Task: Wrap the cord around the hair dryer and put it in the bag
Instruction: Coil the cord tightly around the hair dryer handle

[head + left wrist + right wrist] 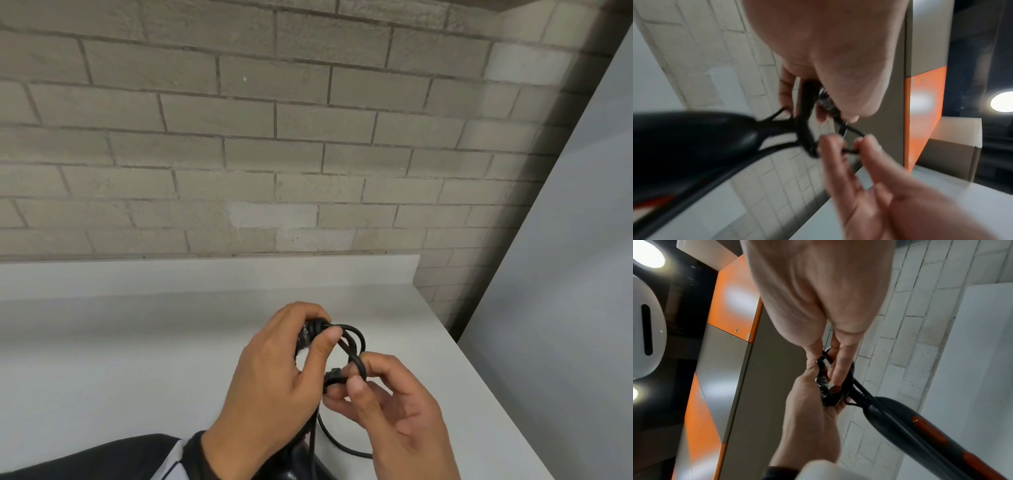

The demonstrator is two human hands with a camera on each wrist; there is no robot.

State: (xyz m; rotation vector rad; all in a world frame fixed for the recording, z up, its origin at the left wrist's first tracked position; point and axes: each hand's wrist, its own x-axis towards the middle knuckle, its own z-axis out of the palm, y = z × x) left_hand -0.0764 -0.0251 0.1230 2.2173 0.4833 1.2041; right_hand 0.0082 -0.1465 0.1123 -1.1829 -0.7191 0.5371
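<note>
My left hand [318, 329] grips a bunch of looped black cord [356, 339] above the white table [137, 342]. Just right of it, my right hand [352, 375] pinches the cord between thumb and fingers, next to a blocky black end piece. The black hair dryer [920, 426], with orange-red buttons on its handle, hangs below the hands; in the head view only a dark sliver of the hair dryer [298, 474] shows at the bottom edge. In the left wrist view the dryer [694, 138] is a blurred dark shape on the left. No bag is in view.
A brick wall [274, 137] rises behind the table, and a white panel [565, 274] stands at the right. A slack length of cord [335, 442] lies on the table near its front edge. An orange and grey cabinet [731, 321] shows in the wrist views.
</note>
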